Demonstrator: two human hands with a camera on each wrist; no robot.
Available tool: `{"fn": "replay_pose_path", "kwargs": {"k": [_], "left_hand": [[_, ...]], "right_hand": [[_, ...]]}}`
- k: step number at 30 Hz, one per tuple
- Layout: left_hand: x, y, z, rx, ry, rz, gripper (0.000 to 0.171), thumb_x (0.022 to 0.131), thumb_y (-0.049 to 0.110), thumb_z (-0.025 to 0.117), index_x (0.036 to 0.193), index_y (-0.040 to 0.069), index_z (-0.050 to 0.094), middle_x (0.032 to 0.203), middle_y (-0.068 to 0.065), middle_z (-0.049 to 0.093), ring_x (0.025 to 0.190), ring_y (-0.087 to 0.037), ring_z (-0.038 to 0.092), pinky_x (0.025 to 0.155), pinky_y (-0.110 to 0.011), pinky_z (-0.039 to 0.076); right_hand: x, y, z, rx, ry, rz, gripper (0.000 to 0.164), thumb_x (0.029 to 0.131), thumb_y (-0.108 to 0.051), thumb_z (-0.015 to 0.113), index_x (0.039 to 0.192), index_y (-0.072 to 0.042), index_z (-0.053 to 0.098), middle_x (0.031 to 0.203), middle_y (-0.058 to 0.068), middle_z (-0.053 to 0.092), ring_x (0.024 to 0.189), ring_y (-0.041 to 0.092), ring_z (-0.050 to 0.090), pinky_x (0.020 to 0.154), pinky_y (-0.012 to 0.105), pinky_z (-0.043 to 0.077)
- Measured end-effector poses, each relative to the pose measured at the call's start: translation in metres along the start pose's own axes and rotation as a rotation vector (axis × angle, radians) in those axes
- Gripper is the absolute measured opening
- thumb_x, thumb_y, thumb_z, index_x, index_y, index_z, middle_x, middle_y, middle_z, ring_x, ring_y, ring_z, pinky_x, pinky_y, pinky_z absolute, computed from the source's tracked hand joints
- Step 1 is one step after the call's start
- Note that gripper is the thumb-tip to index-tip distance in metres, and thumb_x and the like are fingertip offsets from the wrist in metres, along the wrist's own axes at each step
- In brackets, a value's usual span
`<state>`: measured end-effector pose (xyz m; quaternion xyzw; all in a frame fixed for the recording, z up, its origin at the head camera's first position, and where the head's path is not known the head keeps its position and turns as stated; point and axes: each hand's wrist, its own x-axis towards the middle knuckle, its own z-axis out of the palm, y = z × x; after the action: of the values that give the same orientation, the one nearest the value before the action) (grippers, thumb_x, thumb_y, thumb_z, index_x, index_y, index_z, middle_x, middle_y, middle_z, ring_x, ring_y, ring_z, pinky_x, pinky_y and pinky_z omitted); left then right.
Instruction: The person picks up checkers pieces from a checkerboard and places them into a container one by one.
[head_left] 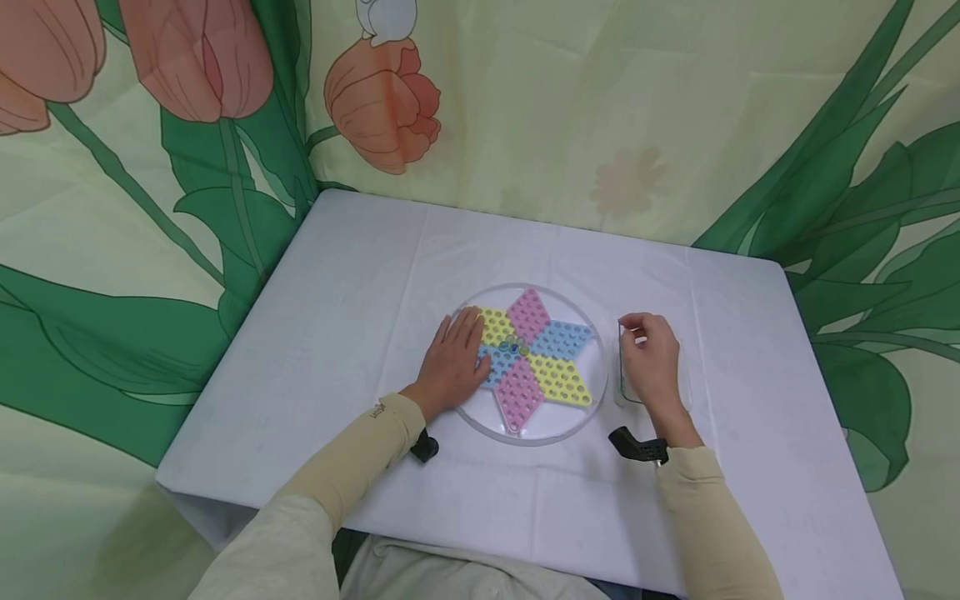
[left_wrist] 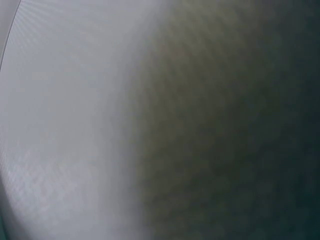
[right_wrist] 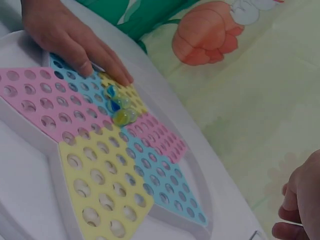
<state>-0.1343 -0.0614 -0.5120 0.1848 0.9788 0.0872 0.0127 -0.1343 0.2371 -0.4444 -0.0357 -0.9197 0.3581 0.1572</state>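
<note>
A Chinese checkers board, round with a pink, blue and yellow star, lies on the white table. Several glass marbles cluster in holes near its middle. My left hand rests on the board's left side, fingers straight, covering part of a yellow and a blue point. To the right of the board, my right hand is over a clear box with a dark rim. Its fingers are bent near the thumb; whether anything is between them is hidden. The left wrist view shows mostly blurred fabric.
The white-covered table extends around the board, its front edge close to my lap. Behind it hangs a curtain printed with tulips and leaves. Black wrist straps sit at both wrists.
</note>
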Motion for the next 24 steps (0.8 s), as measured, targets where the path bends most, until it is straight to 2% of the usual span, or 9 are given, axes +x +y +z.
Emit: {"fn": "replay_pose_path", "kwargs": {"k": [8,20,24], "left_hand": [[0.000,0.000,-0.001,-0.002,-0.010,-0.001,0.071,0.103,0.043,0.030,0.159,0.005,0.011,0.168,-0.010,0.008,0.156,-0.025,0.004,0.128,-0.042,0.001],[0.001,0.000,-0.001,-0.005,0.000,0.004,0.071,0.103,0.043,0.030,0.159,0.005,0.011,0.168,-0.011,0.008,0.156,-0.026,0.004,0.128,-0.043,0.001],[0.000,0.000,0.000,-0.015,0.006,0.002,0.071,0.103,0.043,0.031,0.159,0.005,0.012,0.168,-0.011,0.009,0.156,-0.026,0.005,0.128,-0.043,0.001]], "right_hand": [[-0.001,-0.008,0.004,0.037,0.003,-0.076,0.022,0.097,-0.006,0.049,0.112,0.001,0.065,0.108,0.015,0.060,0.096,0.024,0.056,0.079,0.023,0.045],[-0.002,-0.020,0.010,0.079,-0.031,-0.155,0.021,0.096,-0.002,0.051,0.112,0.002,0.064,0.110,0.015,0.061,0.098,0.025,0.057,0.077,0.018,0.044],[-0.003,-0.023,0.013,0.096,-0.045,-0.176,0.021,0.095,-0.001,0.051,0.111,0.002,0.064,0.108,0.015,0.061,0.097,0.024,0.057,0.076,0.020,0.045]]}}
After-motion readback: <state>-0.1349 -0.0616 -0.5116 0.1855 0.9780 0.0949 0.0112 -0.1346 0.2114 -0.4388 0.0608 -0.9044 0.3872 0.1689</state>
